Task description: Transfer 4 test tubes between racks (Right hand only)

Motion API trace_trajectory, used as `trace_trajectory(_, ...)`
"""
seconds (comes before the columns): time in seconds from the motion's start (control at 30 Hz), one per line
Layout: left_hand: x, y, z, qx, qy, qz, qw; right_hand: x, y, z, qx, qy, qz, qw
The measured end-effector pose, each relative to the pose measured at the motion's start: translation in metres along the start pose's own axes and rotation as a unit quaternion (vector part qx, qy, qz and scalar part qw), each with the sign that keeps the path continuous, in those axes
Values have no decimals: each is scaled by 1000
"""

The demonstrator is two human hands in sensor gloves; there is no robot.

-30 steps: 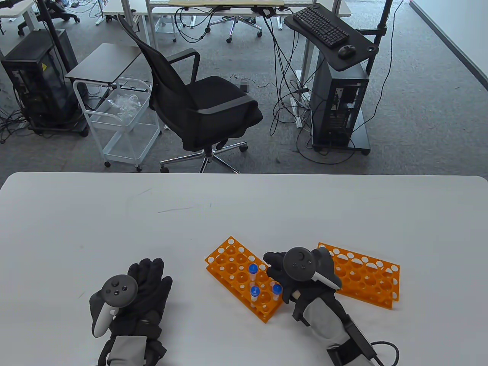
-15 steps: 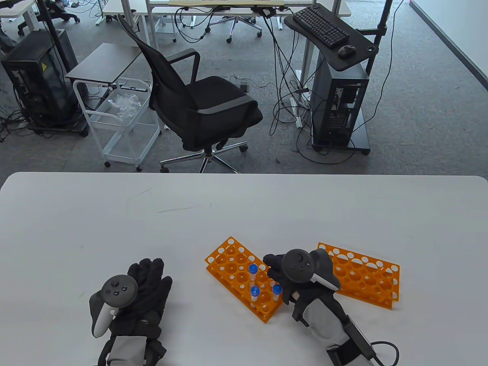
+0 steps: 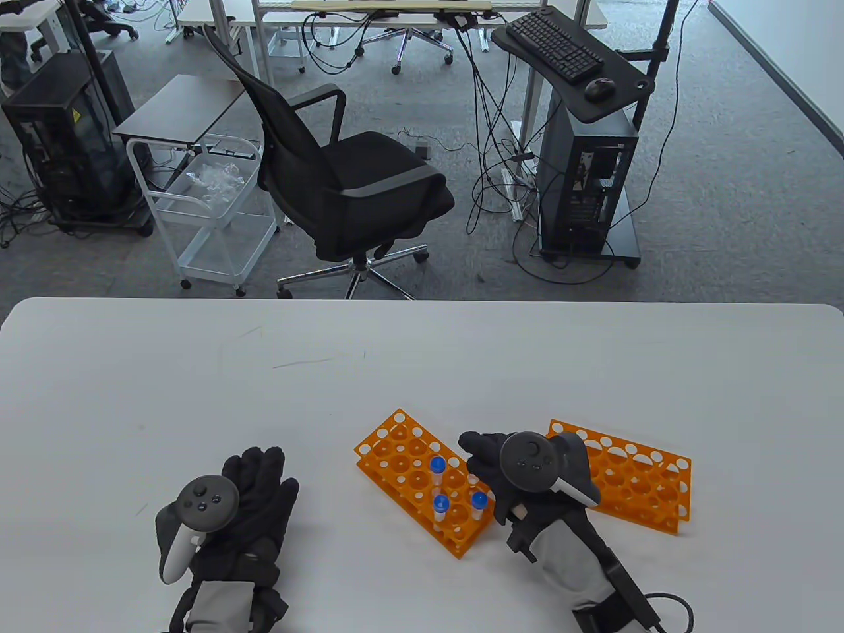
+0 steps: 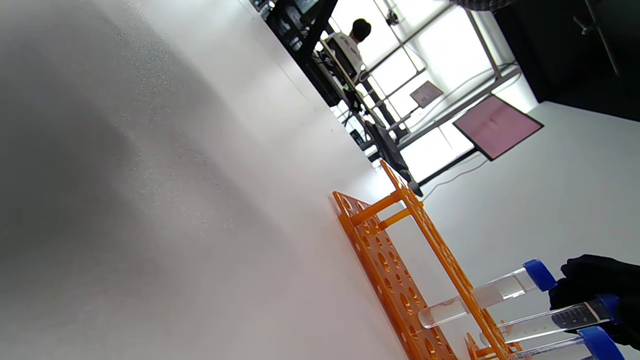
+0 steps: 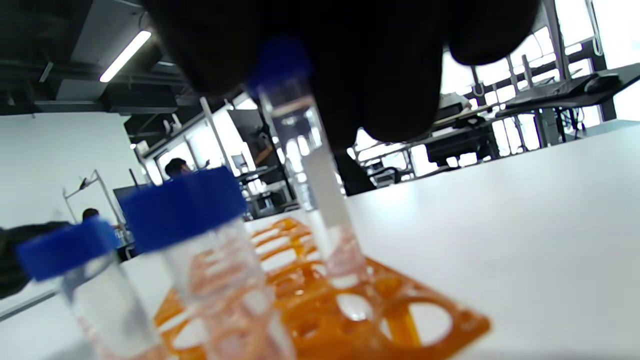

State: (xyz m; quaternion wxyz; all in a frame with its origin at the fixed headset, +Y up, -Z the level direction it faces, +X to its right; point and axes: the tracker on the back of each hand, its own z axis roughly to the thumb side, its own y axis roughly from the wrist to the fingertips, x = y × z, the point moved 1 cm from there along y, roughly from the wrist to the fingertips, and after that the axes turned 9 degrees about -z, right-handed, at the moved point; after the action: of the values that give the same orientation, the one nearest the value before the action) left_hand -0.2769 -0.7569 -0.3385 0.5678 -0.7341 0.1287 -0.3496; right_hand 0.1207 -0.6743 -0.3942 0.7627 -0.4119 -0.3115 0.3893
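Two orange racks lie on the white table. The left rack holds three blue-capped test tubes. The right rack shows only empty holes. My right hand is over the right end of the left rack. In the right wrist view its fingers pinch the blue cap of a fourth tube, whose lower end stands in a hole of the rack; the table view hides it. My left hand rests flat on the table, left of the racks, holding nothing.
The left wrist view shows the left rack side-on with its tubes and my right hand behind them. Beyond the table's far edge stands an office chair.
My right hand has shifted slightly to the right over the left rack's end. The left hand and both racks have not moved.
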Motion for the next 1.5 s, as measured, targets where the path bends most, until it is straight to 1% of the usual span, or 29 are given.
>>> trace_trajectory(0.63,2,1,0,0,0,-3,1000,37,-6,-7,-13,22,-56,998)
trace_trajectory(1.17,2,1,0,-1,-2,-3,1000,78,-16,-40,-68,25,-113,991)
trace_trajectory(1.5,2,1,0,-1,-2,-4,1000,98,-25,-58,-98,22,-138,985)
